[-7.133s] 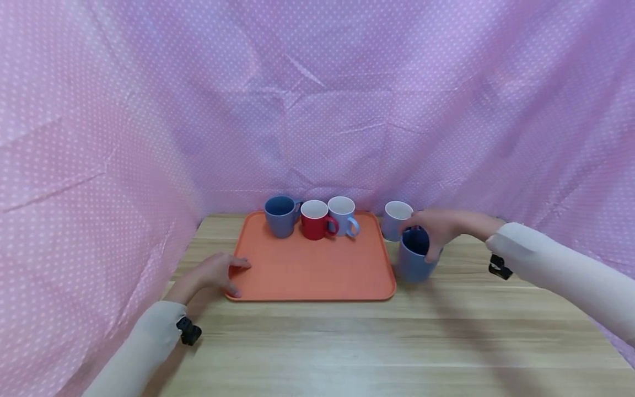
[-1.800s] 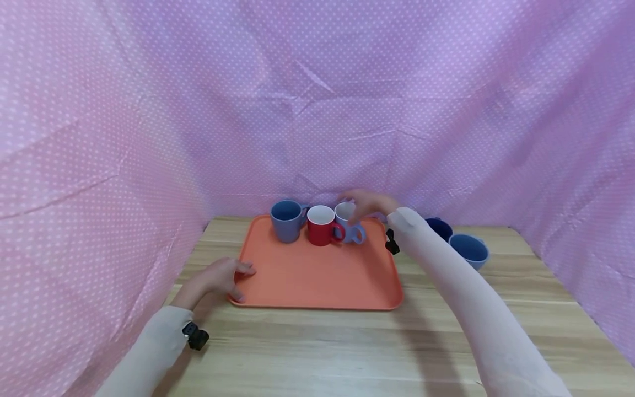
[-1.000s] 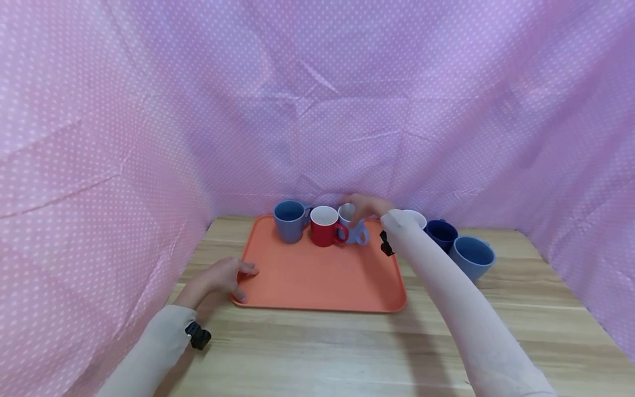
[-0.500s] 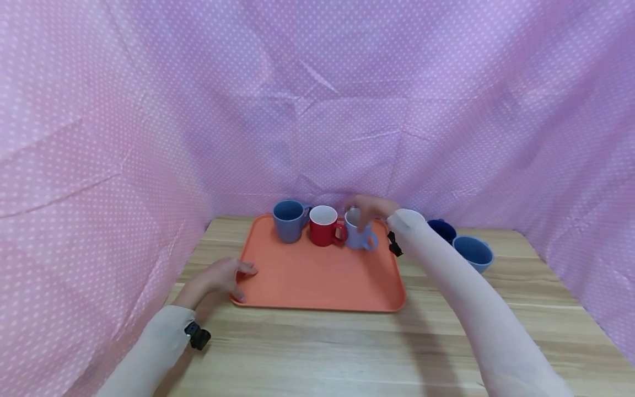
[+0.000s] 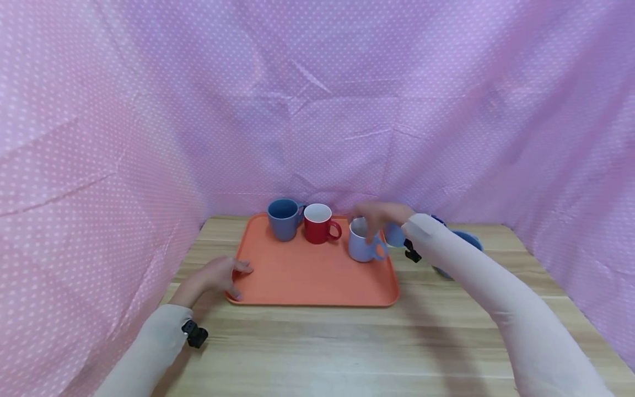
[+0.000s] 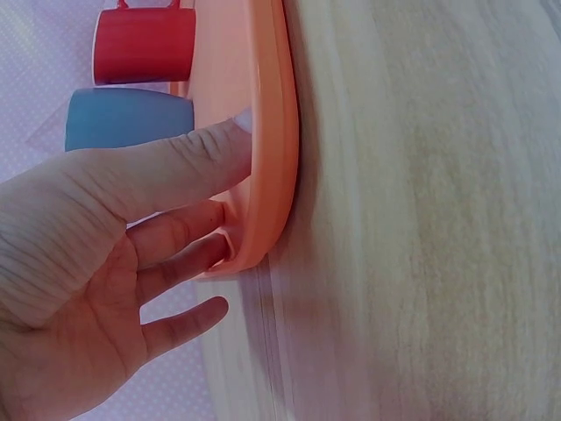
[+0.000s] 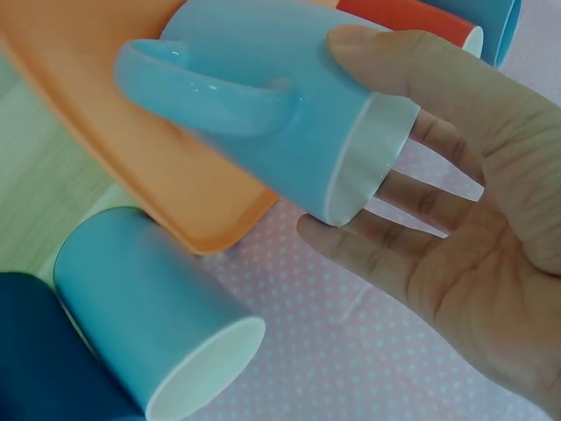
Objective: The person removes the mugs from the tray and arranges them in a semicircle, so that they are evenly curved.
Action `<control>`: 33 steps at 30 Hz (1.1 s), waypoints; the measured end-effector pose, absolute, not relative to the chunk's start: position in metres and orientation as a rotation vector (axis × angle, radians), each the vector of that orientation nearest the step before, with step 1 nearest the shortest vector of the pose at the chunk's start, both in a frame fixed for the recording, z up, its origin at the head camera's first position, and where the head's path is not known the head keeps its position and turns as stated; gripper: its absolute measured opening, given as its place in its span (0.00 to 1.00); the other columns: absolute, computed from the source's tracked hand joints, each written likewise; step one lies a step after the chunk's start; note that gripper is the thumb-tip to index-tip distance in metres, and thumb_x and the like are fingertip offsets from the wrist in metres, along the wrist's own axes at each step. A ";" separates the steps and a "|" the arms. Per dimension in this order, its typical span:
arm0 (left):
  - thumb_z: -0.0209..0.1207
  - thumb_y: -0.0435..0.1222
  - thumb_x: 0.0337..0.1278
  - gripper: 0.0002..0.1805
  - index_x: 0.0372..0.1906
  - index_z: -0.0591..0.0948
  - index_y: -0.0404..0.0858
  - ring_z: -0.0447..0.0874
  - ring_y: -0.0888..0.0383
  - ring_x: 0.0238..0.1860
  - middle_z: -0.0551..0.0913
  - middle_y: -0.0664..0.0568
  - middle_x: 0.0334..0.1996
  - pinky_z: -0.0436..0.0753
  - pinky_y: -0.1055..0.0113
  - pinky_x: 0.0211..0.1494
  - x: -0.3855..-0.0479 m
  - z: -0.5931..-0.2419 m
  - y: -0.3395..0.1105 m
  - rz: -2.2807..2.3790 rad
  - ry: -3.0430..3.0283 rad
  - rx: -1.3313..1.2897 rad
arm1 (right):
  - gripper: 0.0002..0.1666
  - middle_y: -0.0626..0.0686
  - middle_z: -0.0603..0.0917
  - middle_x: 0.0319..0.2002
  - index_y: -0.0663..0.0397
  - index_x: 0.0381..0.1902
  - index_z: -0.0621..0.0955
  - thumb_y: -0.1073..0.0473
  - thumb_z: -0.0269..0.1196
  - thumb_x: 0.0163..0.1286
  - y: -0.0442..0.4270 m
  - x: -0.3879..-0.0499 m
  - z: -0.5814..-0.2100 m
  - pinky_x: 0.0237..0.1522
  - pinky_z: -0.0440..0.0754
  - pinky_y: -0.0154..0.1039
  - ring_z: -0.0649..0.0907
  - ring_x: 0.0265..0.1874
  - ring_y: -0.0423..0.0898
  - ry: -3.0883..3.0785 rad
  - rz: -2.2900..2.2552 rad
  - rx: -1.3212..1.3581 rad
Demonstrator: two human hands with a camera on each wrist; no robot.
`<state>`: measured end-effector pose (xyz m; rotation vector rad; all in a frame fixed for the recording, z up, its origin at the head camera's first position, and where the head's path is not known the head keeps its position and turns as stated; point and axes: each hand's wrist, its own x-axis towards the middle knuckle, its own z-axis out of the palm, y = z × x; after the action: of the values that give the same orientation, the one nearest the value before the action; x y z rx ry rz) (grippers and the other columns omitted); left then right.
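My right hand (image 5: 379,216) grips the rim of a light blue mug (image 5: 360,248) over the right part of the orange tray (image 5: 307,281). In the right wrist view the thumb of my right hand (image 7: 473,193) lies on the outer wall of that light blue mug (image 7: 272,53), with its fingers on the far side. At the tray's front left corner rests my left hand (image 5: 213,278); in the left wrist view the thumb of this left hand (image 6: 123,237) touches the inside of the tray's rim (image 6: 276,132). A red mug (image 5: 316,229) and a grey-blue mug (image 5: 284,225) stand along the tray's back.
Right of the tray, partly behind the right sleeve, are a light blue mug (image 5: 394,236), a dark blue mug (image 7: 48,360) and a grey-blue mug (image 5: 468,239). A polka-dot cloth (image 5: 347,110) hangs behind the wooden table (image 5: 297,353).
The light blue mug in my right hand has moved right and toward the front, away from the red mug. Earlier, my right hand left the grey-blue mug at the right. My left hand stays at the corner.
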<state>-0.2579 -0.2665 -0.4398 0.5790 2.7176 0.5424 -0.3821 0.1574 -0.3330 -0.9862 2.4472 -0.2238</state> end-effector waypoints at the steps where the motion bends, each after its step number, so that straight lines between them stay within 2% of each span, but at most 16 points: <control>1: 0.83 0.38 0.33 0.38 0.59 0.85 0.37 0.73 0.38 0.70 0.82 0.42 0.63 0.72 0.43 0.72 -0.258 -0.439 -0.266 0.537 2.717 0.580 | 0.36 0.57 0.83 0.55 0.60 0.57 0.80 0.67 0.79 0.48 0.159 -0.380 -0.331 0.57 0.84 0.49 0.79 0.54 0.55 2.447 -0.226 -0.990; 7: 0.83 0.35 0.32 0.38 0.59 0.85 0.37 0.72 0.37 0.71 0.81 0.39 0.64 0.71 0.42 0.73 -0.257 -0.437 -0.266 0.559 2.709 0.551 | 0.35 0.59 0.85 0.52 0.62 0.53 0.82 0.66 0.79 0.44 0.171 -0.366 -0.323 0.57 0.83 0.52 0.81 0.52 0.58 2.460 -0.176 -1.168; 10: 0.83 0.35 0.31 0.37 0.58 0.86 0.38 0.71 0.35 0.71 0.80 0.37 0.65 0.70 0.42 0.73 -0.257 -0.437 -0.267 0.555 2.719 0.547 | 0.37 0.61 0.85 0.53 0.65 0.54 0.81 0.66 0.80 0.42 0.180 -0.359 -0.320 0.59 0.81 0.53 0.81 0.53 0.60 2.453 -0.173 -1.247; 13: 0.83 0.35 0.31 0.37 0.57 0.86 0.38 0.71 0.34 0.71 0.80 0.36 0.64 0.70 0.41 0.73 -0.259 -0.438 -0.268 0.540 2.728 0.558 | 0.40 0.61 0.84 0.55 0.65 0.56 0.81 0.66 0.81 0.42 0.188 -0.351 -0.316 0.62 0.79 0.55 0.81 0.55 0.60 2.449 -0.187 -1.234; 20: 0.83 0.36 0.33 0.37 0.58 0.86 0.37 0.71 0.33 0.70 0.79 0.36 0.65 0.71 0.40 0.72 -0.260 -0.439 -0.266 0.536 2.724 0.542 | 0.41 0.57 0.84 0.57 0.60 0.58 0.81 0.66 0.81 0.42 0.209 -0.334 -0.311 0.63 0.79 0.54 0.81 0.56 0.58 2.437 -0.155 -1.205; 33: 0.83 0.36 0.32 0.36 0.57 0.86 0.36 0.72 0.32 0.69 0.80 0.35 0.64 0.72 0.40 0.70 -0.248 -0.442 -0.259 0.542 2.745 0.586 | 0.43 0.56 0.84 0.56 0.63 0.56 0.81 0.70 0.80 0.37 0.256 -0.310 -0.312 0.63 0.78 0.57 0.80 0.56 0.57 2.400 -0.234 -1.243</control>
<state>-0.2482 -0.2591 -0.4424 0.5862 2.7452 0.5424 -0.3097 0.2557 -0.3116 -1.2427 2.3997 -0.2340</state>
